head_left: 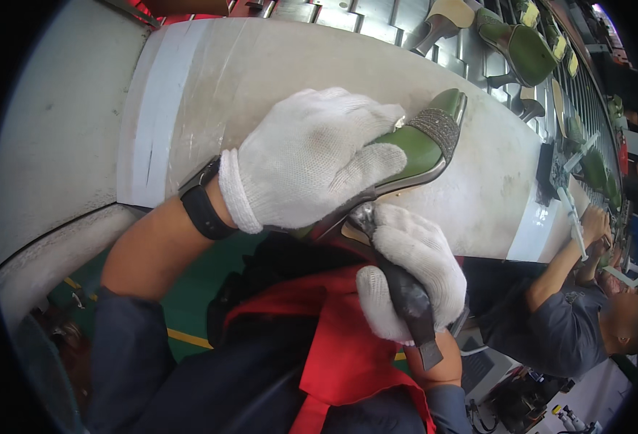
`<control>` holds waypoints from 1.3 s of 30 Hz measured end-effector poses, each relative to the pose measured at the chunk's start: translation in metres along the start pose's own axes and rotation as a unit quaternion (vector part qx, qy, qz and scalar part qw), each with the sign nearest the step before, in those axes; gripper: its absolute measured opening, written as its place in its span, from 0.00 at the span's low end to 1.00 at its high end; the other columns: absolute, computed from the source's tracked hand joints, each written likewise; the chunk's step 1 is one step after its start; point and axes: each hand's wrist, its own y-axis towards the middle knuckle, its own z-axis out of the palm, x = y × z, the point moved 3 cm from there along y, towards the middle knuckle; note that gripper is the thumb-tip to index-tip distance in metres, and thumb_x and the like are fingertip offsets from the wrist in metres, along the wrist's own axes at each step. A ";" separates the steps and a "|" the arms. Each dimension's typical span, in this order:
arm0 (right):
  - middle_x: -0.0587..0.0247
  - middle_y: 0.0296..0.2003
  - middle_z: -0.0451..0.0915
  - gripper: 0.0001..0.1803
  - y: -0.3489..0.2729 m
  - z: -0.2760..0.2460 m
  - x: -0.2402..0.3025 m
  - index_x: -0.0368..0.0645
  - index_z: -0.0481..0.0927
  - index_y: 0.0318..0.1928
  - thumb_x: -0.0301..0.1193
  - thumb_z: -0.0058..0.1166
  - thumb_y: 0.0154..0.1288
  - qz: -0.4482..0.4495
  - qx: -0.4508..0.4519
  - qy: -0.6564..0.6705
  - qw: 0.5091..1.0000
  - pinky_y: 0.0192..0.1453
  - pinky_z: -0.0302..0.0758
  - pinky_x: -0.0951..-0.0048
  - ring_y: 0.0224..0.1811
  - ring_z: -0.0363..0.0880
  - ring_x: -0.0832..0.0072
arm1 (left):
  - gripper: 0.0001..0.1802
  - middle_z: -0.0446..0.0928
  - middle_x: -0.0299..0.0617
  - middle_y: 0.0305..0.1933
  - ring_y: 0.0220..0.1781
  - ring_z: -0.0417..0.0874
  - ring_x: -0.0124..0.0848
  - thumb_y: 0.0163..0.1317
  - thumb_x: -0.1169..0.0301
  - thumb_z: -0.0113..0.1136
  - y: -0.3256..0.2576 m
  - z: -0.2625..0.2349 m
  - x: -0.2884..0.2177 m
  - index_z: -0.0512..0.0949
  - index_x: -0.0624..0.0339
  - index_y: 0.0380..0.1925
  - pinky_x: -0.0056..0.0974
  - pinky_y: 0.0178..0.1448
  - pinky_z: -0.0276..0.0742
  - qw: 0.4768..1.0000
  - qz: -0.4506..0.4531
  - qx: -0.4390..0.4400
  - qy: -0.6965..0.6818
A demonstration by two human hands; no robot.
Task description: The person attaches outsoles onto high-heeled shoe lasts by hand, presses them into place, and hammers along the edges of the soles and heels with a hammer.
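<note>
My left hand (311,159), in a white knit glove with a black wristband behind it, grips a green shoe (424,145) that has a glittery grey strap across its front. The shoe lies tilted over the near edge of a pale worktable (261,72), toe pointing up and to the right. My right hand (413,271), also white-gloved, is closed around a dark metal tool (409,300). The tool's head touches the underside of the shoe at its rear, just below my left hand. Its handle end sticks out below my right fist.
Several green shoes (525,50) and heels stand on a slatted conveyor (377,18) beyond the table. A seated person in a grey shirt (565,325) works at the right. A red apron (340,347) covers my lap; green floor shows at lower left.
</note>
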 end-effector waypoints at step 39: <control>0.56 0.48 0.90 0.13 0.034 -0.077 -0.084 0.31 0.87 0.53 0.30 0.58 0.82 0.329 -0.172 0.328 0.869 0.62 0.84 0.68 0.55 0.88 0.71 | 0.52 0.80 0.51 0.64 0.66 0.83 0.40 0.54 0.69 0.82 0.075 -0.023 -0.113 0.62 0.68 0.76 0.45 0.71 0.79 0.993 0.021 -0.042 -0.104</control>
